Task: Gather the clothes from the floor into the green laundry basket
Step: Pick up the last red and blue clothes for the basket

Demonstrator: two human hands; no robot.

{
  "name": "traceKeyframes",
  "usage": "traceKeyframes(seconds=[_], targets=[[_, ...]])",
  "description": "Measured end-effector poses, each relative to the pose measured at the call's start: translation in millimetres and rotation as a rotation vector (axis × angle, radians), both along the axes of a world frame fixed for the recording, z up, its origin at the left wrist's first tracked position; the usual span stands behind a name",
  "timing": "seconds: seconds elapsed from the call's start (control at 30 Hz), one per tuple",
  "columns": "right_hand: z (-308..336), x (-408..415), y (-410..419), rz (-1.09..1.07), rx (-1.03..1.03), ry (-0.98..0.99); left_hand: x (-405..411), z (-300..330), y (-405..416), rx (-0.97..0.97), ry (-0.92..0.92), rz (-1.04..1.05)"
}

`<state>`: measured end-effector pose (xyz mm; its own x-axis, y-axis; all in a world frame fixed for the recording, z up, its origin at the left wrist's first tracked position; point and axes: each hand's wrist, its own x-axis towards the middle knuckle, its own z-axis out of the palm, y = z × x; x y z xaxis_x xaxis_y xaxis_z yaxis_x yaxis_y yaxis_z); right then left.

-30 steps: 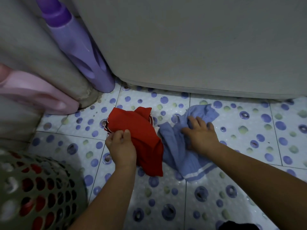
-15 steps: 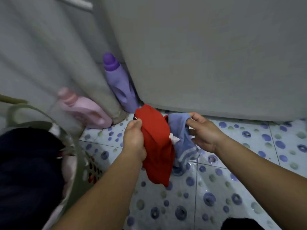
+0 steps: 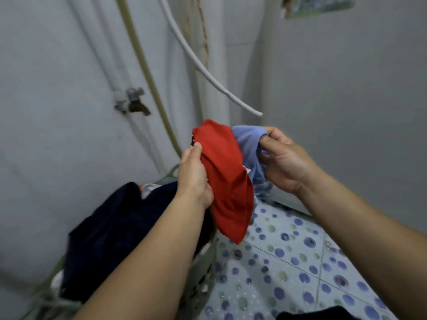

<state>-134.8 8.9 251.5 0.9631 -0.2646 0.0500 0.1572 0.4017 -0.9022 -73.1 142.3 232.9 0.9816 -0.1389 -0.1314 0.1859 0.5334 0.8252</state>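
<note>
Item: red garment (image 3: 227, 181). Held clear of the floor (image 3: 288, 262), hanging from the left hand (image 3: 194, 176), whose thumb and fingers are pinched on its upper left edge. Its lower end dangles just above the right rim of the basket (image 3: 205, 269).

Item: light blue garment (image 3: 250, 148). Also off the floor, bunched in the right hand (image 3: 284, 160), fingers curled round its top fold. It sits directly beside the red one, partly hidden behind it.

Item: green laundry basket. Lower left of view, against the wall. Already loaded: a dark navy piece (image 3: 111, 239) lies heaped on top, with a scrap of something white (image 3: 150, 188) showing at the far edge.

Item: another dark piece (image 3: 316, 314), bottom edge of view, on the floor tiles; only a sliver shows, so what it is cannot be told.

Progress: judged partway. Some clothes are in the basket; the two held pieces are lifted but not yet dropped in; the dark sliver on the floor may remain to collect.

Change from the frame half a second earlier: both hands have risen with the garments and shifted toward the basket; the view has tilted up, so the purple and pink bottles are out of sight and a wall tap (image 3: 134, 102) and hoses (image 3: 208, 72) now appear.
</note>
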Motion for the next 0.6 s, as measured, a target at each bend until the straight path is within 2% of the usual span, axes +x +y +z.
traceKeyframes(seconds=[0.27, 0.37, 0.43, 0.47, 0.5, 0.6], targets=[[65, 34, 140, 0.234, -0.017, -0.142, 25, 48, 151, -0.126, -0.138, 0.177], [65, 41, 174, 0.367, 0.055, -0.139, 26, 48, 195, -0.18, -0.122, 0.284], [51, 46, 187, 0.446, 0.094, -0.066, 25, 32, 216, -0.156, -0.061, 0.311], [38, 50, 190, 0.44, 0.029, -0.023, 23, 19, 222, -0.089, -0.008, 0.318], [22, 54, 191, 0.379, -0.163, 0.027, 18, 4, 224, 0.03, 0.066, 0.336], [-32, 60, 181, 0.222, -1.021, 0.184, 3, -42, 225, 0.477, 0.244, 0.424]])
